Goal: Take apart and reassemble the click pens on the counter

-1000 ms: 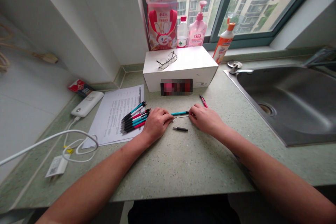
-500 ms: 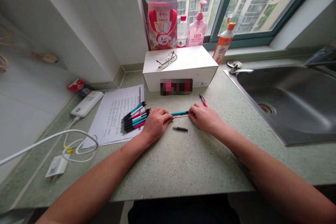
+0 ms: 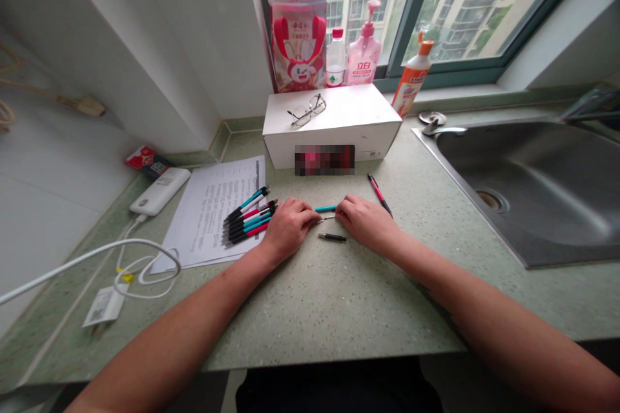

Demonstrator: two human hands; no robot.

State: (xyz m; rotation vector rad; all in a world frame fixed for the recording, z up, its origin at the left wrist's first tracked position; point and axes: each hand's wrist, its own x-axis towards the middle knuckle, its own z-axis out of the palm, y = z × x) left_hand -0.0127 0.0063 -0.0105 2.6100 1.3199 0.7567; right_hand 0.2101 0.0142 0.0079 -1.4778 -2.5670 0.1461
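Between my two hands runs a thin, pale pen refill (image 3: pixel 328 217), low over the counter. The fingertips of my left hand (image 3: pixel 289 224) are pinched together at its left end. My right hand (image 3: pixel 367 218) pinches it from the other side, fingers closed. Just behind the refill lies a blue pen barrel (image 3: pixel 325 209), partly hidden by my right fingers. A black pen piece with a metal tip (image 3: pixel 332 237) rests on the counter in front. Beyond my right hand is a red and black pen (image 3: pixel 380 195). Several pens (image 3: pixel 248 221) lie beside my left hand on printed paper (image 3: pixel 194 219).
A white box (image 3: pixel 334 110) with eyeglasses (image 3: pixel 307 111) on top stands behind my hands. Bottles and a pink bag (image 3: pixel 299 45) are by the window. At left sits a power bank (image 3: pixel 159 191) with a white cable (image 3: pixel 145 242); at right is a steel sink (image 3: pixel 527 187).
My right hand has moved left along the refill, closer to my left hand, uncovering more of the red and black pen. My left hand has stayed in place.
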